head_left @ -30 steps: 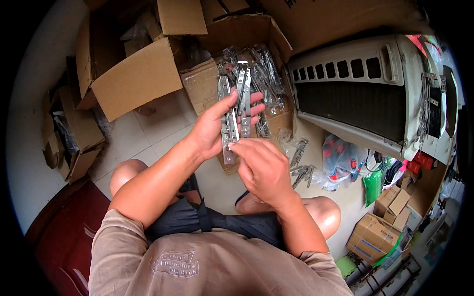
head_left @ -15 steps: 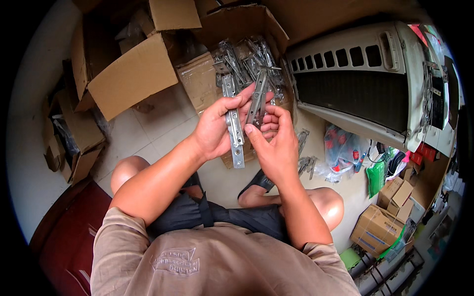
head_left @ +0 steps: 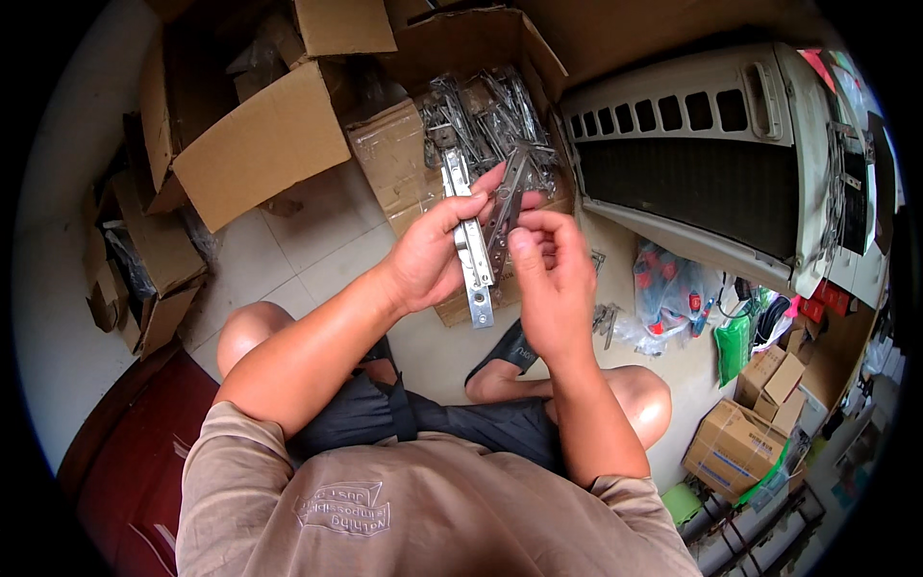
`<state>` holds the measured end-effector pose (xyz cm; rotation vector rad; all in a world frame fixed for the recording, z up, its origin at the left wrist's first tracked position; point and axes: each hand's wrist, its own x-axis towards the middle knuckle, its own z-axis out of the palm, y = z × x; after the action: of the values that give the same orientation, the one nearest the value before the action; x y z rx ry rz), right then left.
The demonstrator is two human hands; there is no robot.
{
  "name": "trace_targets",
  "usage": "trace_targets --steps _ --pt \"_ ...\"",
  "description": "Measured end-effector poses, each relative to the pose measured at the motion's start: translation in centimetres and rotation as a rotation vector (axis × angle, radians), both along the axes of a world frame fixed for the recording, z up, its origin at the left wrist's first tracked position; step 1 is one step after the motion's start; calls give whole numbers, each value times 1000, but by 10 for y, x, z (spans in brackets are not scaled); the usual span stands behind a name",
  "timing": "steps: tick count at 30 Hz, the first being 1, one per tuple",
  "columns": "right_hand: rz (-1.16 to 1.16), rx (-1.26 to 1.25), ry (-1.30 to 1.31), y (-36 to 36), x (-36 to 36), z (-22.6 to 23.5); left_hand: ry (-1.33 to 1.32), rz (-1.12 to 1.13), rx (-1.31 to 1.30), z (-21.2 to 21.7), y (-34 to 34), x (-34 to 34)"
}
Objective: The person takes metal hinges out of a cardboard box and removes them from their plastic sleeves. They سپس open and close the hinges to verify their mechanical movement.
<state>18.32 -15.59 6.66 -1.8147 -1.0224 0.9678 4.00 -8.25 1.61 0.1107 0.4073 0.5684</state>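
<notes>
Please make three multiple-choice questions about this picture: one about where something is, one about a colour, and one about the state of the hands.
1. Where does the open cardboard box of metal parts stand?
A. On the floor in front of the person's hands
B. On top of the air-conditioner unit
C. On the person's lap

2. What colour is the sandal on the person's foot?
A. White
B. Black
C. Red

3. What is the state of the two hands?
A. Both rest empty on the knees
B. Only one hand holds something
C. Both grip the metal hinge piece

Answers: 1 A, the box sits on the tiled floor just beyond the hands. 2 B, the sandal is black. 3 C, the left hand and the right hand both close their fingers on the long metal hinge piece.
</notes>
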Motion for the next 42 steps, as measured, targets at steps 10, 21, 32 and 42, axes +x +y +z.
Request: trace_targets --steps 10,21,32,42 --pt "65 -265 273 -1 -7 13 88 -46 77 0 -2 0" --pt "-125 -97 133 -3 4 -11 318 2 131 0 4 -1" --pt "184 -172 -418 1 7 9 529 -37 154 0 -4 -4" --pt "203 -157 -486 3 17 16 579 -105 332 10 8 -13"
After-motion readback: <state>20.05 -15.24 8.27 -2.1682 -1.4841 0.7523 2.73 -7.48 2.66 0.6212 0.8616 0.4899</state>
